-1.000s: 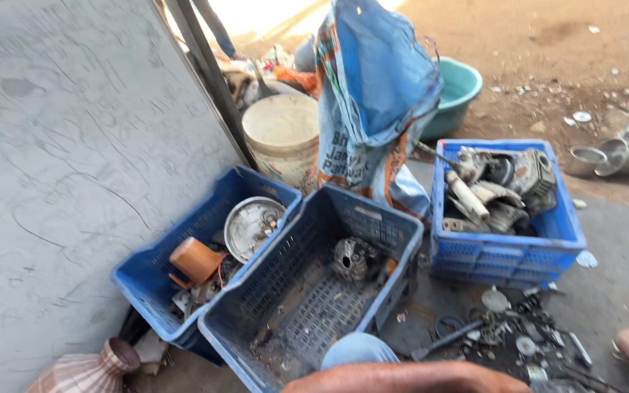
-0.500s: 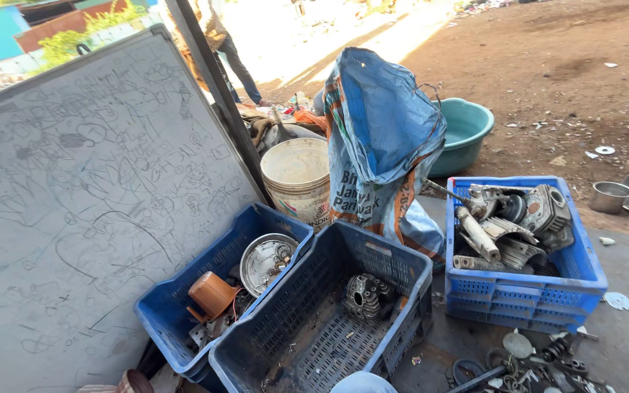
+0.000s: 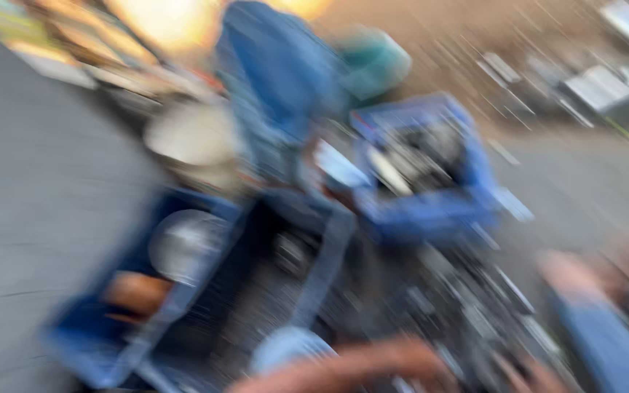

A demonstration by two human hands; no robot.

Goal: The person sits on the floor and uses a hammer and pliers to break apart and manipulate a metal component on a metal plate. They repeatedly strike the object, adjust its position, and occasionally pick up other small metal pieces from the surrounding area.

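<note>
The head view is heavily smeared by motion. A skin-toned forearm (image 3: 343, 367) lies along the bottom edge, and I take it for my left arm; its hand (image 3: 431, 360) is too blurred to read. A pinkish shape (image 3: 533, 377) beside it may be my right hand. Both are nearest the middle blue crate (image 3: 322, 255) and a pale blue round thing (image 3: 282, 348). A left blue crate (image 3: 81, 331) holds a metal bowl (image 3: 183, 244) and a brown pot (image 3: 136, 292).
A third blue crate (image 3: 431, 211) with metal parts stands behind. A blue sack (image 3: 278, 80), white bucket (image 3: 191, 138) and teal tub (image 3: 376, 62) are at the back. A grey wall (image 3: 30, 218) fills the left. Scrap (image 3: 475, 313) litters the ground by a foot (image 3: 569, 273).
The camera has swung fast, down and to the right, blurring everything. The arm at the bottom edge and the foot at the right are back in view. The crates have not moved.
</note>
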